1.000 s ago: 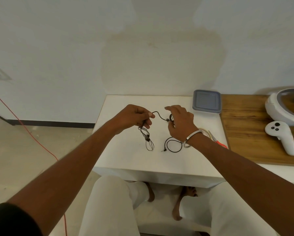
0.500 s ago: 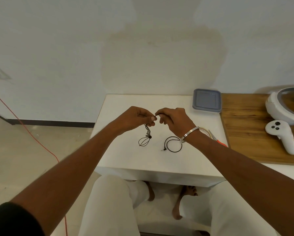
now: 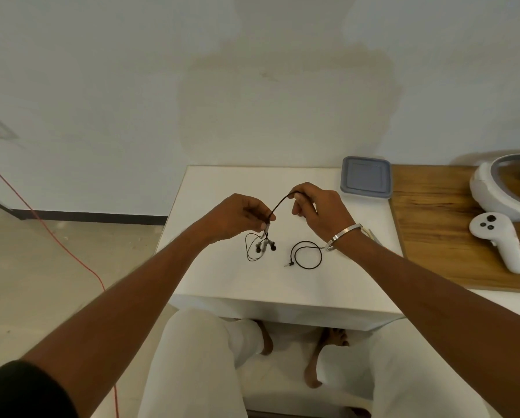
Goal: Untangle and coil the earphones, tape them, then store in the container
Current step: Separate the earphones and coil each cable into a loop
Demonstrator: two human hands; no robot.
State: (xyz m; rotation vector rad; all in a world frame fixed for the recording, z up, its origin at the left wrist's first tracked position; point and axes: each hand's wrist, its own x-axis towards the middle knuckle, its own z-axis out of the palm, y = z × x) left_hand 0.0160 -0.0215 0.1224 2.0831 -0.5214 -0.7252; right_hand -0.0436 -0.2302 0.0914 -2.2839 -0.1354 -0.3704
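Observation:
Black wired earphones hang between my hands above the small white table. My left hand pinches the cable near its split; the two earbuds and a thin loop dangle just below it. My right hand pinches the cable a short way along, held a little higher, so a short arc of wire spans the gap. The remaining cable lies in a loop on the table with the plug end pointing left. A grey lidded container sits at the table's far right corner.
Scissors with an orange handle lie mostly hidden behind my right wrist. A wooden surface to the right holds a white headset and controller. A red cord runs across the floor at left. My knees are under the table's near edge.
My hands came together and then drew apart again, with a short arc of cable stretched between them. The earbuds now dangle bunched under my left hand.

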